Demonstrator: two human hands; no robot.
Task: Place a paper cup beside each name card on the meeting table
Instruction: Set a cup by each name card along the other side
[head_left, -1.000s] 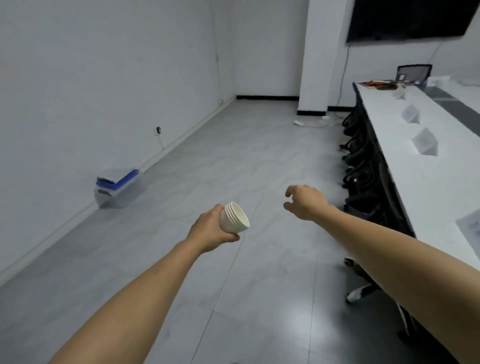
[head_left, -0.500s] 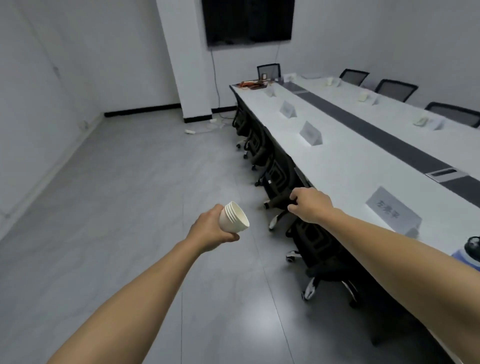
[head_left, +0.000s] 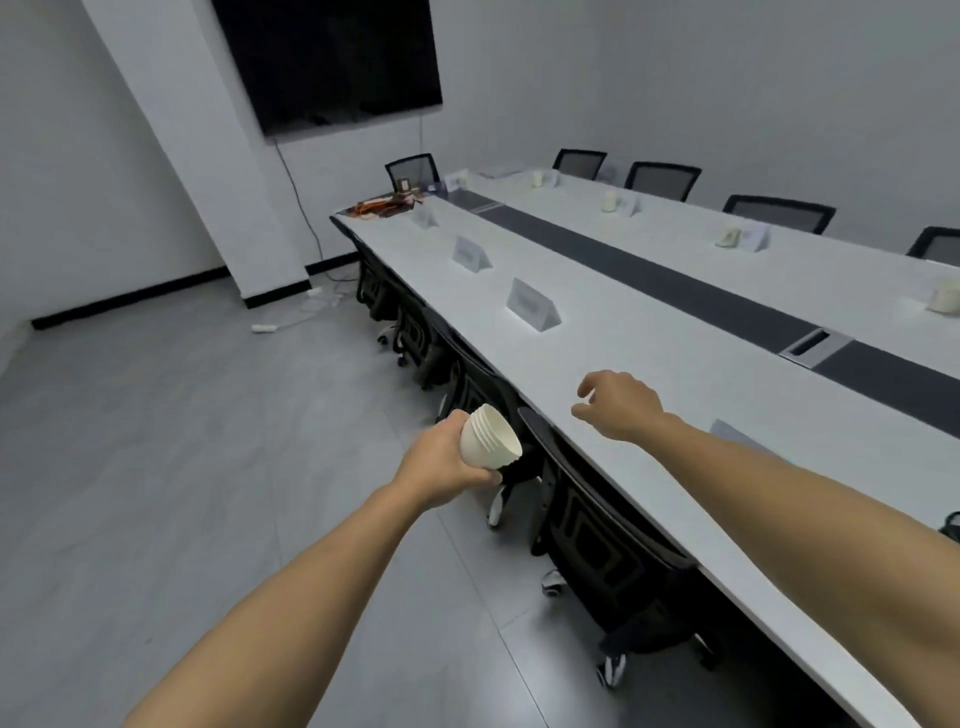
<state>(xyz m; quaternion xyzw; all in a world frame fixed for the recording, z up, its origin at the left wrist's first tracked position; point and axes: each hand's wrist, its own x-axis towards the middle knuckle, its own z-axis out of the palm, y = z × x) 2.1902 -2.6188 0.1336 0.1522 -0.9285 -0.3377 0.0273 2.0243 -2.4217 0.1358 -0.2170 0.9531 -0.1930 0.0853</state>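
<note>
My left hand (head_left: 441, 470) grips a stack of white paper cups (head_left: 491, 435), mouth pointing right, held over the floor beside the long white meeting table (head_left: 675, 364). My right hand (head_left: 618, 402) hovers over the table's near edge, fingers loosely curled and holding nothing. Name cards stand along the near side: one (head_left: 532, 304) ahead, another (head_left: 470, 253) beyond it, a third (head_left: 423, 215) farther off. A card (head_left: 737, 434) is partly hidden behind my right forearm. On the far side, cups (head_left: 727, 237) stand beside the name cards (head_left: 756, 238).
Black office chairs (head_left: 592, 525) are pushed under the near table edge; more chairs (head_left: 662, 179) line the far side. A dark strip (head_left: 675, 286) runs down the table's middle. A black screen (head_left: 332, 62) hangs on the wall. Cables and a power strip (head_left: 265, 327) lie on the floor.
The view has swung right, from the floor and wall to the table. My right hand has moved from beside the chairs to above the table edge. The left hand keeps the cups.
</note>
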